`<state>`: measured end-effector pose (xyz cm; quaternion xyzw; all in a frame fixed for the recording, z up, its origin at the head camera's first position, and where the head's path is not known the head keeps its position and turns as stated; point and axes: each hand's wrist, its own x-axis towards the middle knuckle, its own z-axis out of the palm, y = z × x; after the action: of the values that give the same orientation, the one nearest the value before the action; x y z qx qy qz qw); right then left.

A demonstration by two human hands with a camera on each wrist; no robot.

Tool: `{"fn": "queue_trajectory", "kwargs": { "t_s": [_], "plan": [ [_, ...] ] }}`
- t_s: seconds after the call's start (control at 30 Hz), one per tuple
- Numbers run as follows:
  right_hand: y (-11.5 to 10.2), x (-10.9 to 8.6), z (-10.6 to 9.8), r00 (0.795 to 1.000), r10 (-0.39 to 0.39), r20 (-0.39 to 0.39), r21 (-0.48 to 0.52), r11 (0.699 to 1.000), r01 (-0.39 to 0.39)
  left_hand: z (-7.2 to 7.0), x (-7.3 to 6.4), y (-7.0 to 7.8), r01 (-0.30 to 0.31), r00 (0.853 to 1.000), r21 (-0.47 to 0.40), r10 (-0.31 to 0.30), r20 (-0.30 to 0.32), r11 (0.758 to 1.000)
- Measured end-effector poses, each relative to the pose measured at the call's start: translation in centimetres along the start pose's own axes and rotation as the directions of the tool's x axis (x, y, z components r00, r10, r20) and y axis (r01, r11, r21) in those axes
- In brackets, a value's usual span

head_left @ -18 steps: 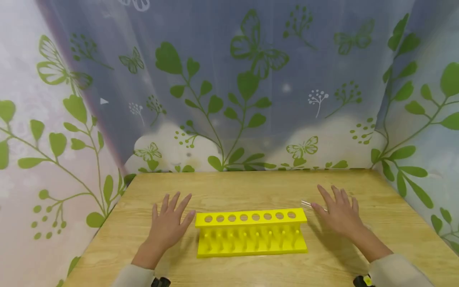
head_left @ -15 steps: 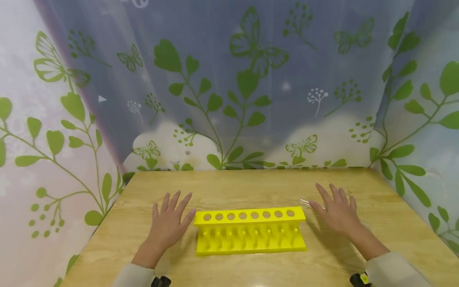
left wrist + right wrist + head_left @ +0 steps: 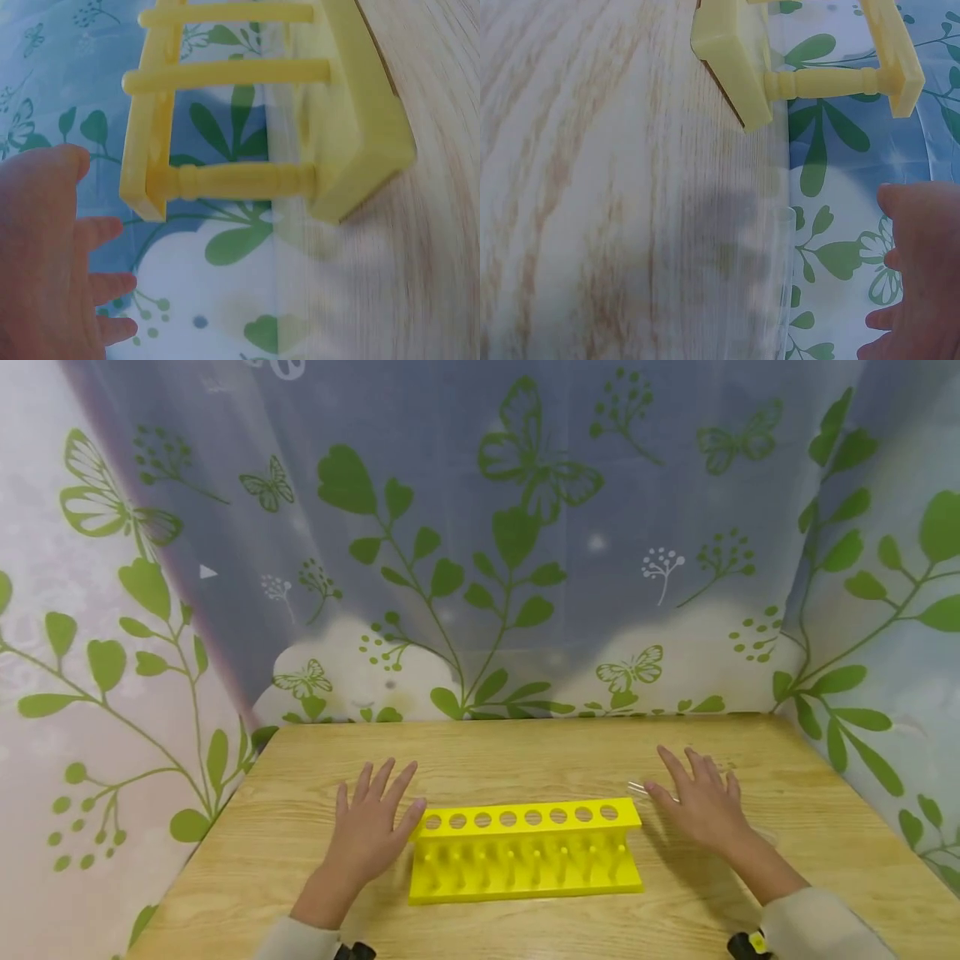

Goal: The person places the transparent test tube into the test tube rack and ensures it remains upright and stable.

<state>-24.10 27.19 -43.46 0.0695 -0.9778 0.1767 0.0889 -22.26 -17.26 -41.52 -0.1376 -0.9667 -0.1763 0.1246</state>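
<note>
Ungripped, the yellow rack (image 3: pixel 523 855) stands mid-way along the table (image 3: pixel 480 756); your left hand (image 3: pixel 371 830), fingers spread, has shifted right, putting its left end within easier reach; your empty right hand (image 3: pixel 705 808) hovers near clear tubing (image 3: pixel 637 787)

Soft, diffuse light, with washed-out wrist views.
In the head view, the curtain (image 3: pixel 442 418) is dim towards 12 o'clock, and blurry-edged shadows lie on the counter (image 3: pixel 495 752) at 4 and 7. The wrist views bleach the rack (image 3: pixel 349 142) to pale yellow; the right's clear tube (image 3: pixel 786 277), at 5, looks faint.
</note>
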Motion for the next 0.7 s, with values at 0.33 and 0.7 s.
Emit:
{"fn": "queue_trajectory", "kwargs": {
  "t_s": [0.33, 0.7],
  "plan": [
    [0.4, 0.4, 0.2, 1.000, 0.009, 0.005, 0.014, 1.000, -0.009, 0.6, 0.4, 1.3, -0.039, 0.999, 0.011, 0.039, 0.001, 0.999],
    [0.4, 0.6, 0.5, 1.000, -0.006, -0.005, 0.031, 0.999, 0.006, 1.4, 0.3, 2.2, -0.079, 0.997, 0.017, 0.079, -0.009, 0.997]
  ]
}}
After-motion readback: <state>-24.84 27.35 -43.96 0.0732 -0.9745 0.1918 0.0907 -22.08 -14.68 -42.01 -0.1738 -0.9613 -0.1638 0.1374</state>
